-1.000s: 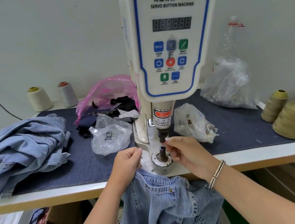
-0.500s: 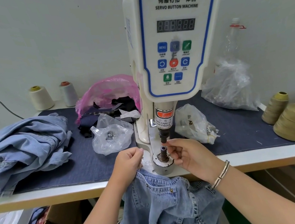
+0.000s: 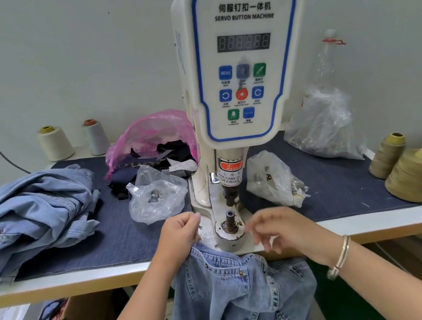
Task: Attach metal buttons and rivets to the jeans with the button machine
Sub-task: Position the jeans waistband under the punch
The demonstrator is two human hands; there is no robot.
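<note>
A white servo button machine (image 3: 243,60) stands at the middle of the table, its upper punch (image 3: 230,196) above the lower die post (image 3: 230,220). Light blue jeans (image 3: 239,288) hang from the table's front edge below the die. My left hand (image 3: 179,232) pinches the top edge of the jeans just left of the machine base. To the right of the die, my right hand (image 3: 279,227) hovers blurred, fingers loosely spread, with nothing visible in it.
Two clear bags of metal parts (image 3: 155,194) (image 3: 274,178) flank the machine. A pile of denim garments (image 3: 30,215) lies at the left, a pink bag of scraps (image 3: 152,138) behind. Thread cones (image 3: 414,176) stand at the right, and two more (image 3: 54,142) at the back left.
My right hand has pulled back from the lower die post toward the right and its fingers have opened. My left hand keeps its pinch on the jeans.
</note>
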